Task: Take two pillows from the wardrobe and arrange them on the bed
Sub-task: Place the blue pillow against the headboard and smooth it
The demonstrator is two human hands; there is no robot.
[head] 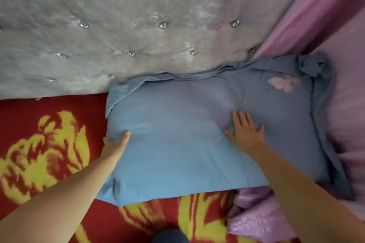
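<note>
A blue pillow [177, 144] with a pale pink butterfly print lies flat on the bed, its far edge against the grey tufted headboard [138, 25]. My left hand [115, 144] grips the pillow's left edge, thumb on top and fingers tucked underneath. My right hand [245, 133] presses flat on the pillow's middle with fingers spread. Only one pillow shows clearly in this view.
A red blanket with yellow flower pattern [49, 154] covers the bed left of and below the pillow. Pink fabric [345, 114] lies along the right side, with a pink curtain [316, 16] above it. Crumpled lilac cloth [254, 215] sits below the pillow.
</note>
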